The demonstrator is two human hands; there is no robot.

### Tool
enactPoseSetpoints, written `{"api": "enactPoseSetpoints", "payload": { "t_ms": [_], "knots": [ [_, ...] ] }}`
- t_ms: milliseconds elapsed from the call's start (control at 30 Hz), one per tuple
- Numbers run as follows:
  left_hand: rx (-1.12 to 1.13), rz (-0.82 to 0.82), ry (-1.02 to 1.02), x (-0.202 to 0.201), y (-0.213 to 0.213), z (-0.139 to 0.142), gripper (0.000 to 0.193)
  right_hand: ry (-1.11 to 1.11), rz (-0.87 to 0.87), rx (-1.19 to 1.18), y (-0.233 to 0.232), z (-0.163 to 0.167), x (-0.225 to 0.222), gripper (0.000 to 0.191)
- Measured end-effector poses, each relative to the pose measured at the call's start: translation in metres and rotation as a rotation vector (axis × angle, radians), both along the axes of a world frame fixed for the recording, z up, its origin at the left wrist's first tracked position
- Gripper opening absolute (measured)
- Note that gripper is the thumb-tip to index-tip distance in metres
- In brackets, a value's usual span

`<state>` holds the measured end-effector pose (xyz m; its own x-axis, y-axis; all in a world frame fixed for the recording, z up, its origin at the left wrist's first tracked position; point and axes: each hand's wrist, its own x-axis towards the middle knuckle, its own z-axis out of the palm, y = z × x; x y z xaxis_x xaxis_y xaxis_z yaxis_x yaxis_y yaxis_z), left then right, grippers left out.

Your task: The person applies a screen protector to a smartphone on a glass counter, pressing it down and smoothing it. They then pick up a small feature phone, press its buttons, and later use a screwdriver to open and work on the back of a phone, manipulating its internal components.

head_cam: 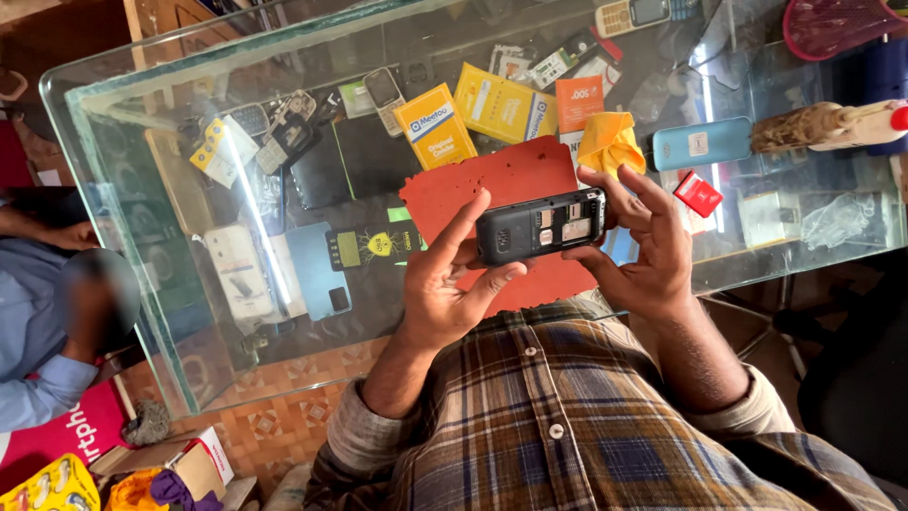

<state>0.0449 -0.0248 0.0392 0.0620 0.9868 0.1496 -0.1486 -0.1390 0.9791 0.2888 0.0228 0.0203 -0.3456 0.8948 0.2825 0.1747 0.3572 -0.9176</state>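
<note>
- Black and small, the phone (540, 225) lies sideways with its back cover off, held up between both hands above the red mat (473, 189).
- From the head view, the left hand (445, 284) holds the phone's left end; its fingers (461, 227) are curled loosely around it, thumb under the edge.
- The right hand (643, 237) grips the phone's right end, fingers spread and bent around it.
- The red mat sits on the glass counter (189, 104), partly hidden by the hands and phone.
- A yellow cloth (610, 142) lies just beside the mat, near a blue phone (702, 143).
- Yellow boxes (473, 118) and other small phones show under the glass, blurry with shine and hard to tell apart.
- Another person's blue sleeve (33, 312) is cut off at the left edge.
</note>
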Motion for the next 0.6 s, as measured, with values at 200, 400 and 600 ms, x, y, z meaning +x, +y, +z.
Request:
{"api": "enactPoseSetpoints", "payload": {
  "t_ms": [200,400,600],
  "knots": [
    [-0.032,-0.021,-0.033,-0.002,-0.001,0.000,0.073,-0.010,0.018,-0.009,0.002,-0.003,0.002,0.093],
    [-0.057,0.000,-0.033,-0.004,0.000,-0.009,0.071,0.003,0.026,0.008,0.001,0.000,0.001,0.095],
    [-0.063,0.000,-0.044,-0.005,0.000,-0.018,0.072,0.066,0.046,-0.001,-0.001,0.002,-0.002,0.094]
  ]
}}
